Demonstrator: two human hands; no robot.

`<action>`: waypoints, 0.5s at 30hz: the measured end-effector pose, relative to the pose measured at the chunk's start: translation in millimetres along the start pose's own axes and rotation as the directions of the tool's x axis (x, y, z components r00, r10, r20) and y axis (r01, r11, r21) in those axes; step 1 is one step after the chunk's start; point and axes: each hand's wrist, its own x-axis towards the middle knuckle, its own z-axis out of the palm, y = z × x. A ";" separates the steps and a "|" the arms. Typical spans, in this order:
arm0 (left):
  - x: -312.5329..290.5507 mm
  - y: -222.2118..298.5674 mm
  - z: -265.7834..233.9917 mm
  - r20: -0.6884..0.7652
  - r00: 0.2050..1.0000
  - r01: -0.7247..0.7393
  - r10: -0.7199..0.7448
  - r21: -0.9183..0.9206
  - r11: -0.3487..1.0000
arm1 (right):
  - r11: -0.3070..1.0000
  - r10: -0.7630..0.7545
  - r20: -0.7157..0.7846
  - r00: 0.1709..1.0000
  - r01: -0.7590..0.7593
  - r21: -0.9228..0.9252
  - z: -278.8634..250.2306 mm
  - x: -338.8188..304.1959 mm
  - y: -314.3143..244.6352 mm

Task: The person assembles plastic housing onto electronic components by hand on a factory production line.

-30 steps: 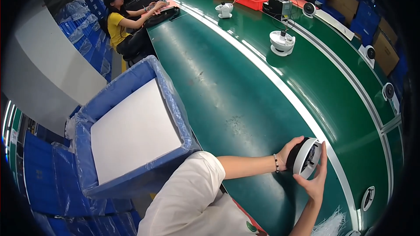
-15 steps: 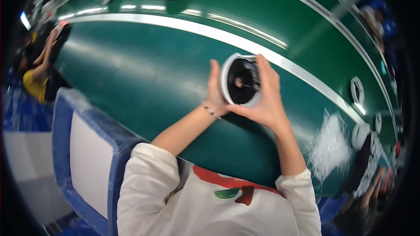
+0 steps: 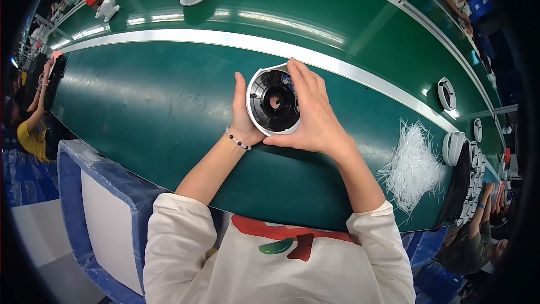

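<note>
ok so left hand (image 3: 243,119) cups and right hand (image 3: 316,114) clamps a round white-and-black housing (image 3: 274,118) mid-frame, pile of white strands (image 3: 413,166) sitting over on the frame's right

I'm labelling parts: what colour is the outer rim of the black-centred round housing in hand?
White: the housing's outer rim shows best in the head view.

No text, label, brand, number or sign is legible anywhere in the view.

Forearms (image 3: 205,170) forward, hands (image 3: 316,114) close together, left thumb (image 3: 239,91) straight
</note>
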 end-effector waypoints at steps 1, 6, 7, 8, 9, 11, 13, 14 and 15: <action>1.5 -0.1 -1.0 0.032 0.999 0.023 -0.023 -0.012 1.000 | 1.000 -0.016 0.030 0.999 0.016 0.001 -3.5 0.7 0.1; 7.5 0.0 2.4 -0.040 0.992 0.118 -0.118 0.019 0.993 | 0.998 -0.009 0.101 0.995 0.016 -0.066 -16.5 1.3 2.9; 7.1 0.4 2.7 0.045 0.992 0.118 -0.117 -0.029 0.993 | 0.998 -0.016 0.094 0.995 0.022 -0.057 -20.3 0.6 2.6; 7.5 0.1 4.1 0.130 0.985 0.121 -0.111 -0.077 0.990 | 0.998 -0.024 0.085 0.996 0.029 -0.047 -23.6 -0.2 2.8; 9.0 -1.1 8.1 0.132 0.985 0.125 -0.114 -0.073 0.989 | 0.999 -0.022 0.080 0.997 0.026 -0.047 -22.6 -4.9 5.0; 16.8 -2.4 19.4 0.208 0.974 0.060 -0.086 0.128 0.990 | 0.999 -0.007 -0.244 0.970 0.019 0.047 -10.3 -20.3 14.1; 35.6 -14.9 37.3 0.227 0.971 0.045 -0.071 0.117 0.992 | 0.998 -0.018 -0.401 0.916 -0.009 -0.067 -9.1 -37.1 27.7; 45.7 -16.5 43.0 0.228 0.972 0.009 -0.050 0.180 0.984 | 0.996 -0.019 -0.443 0.896 -0.022 -0.087 -8.9 -39.9 34.6; 58.8 -20.1 41.5 0.197 0.977 0.061 -0.084 0.123 0.991 | 0.995 -0.011 -0.478 0.878 -0.036 -0.088 -8.1 -42.8 41.2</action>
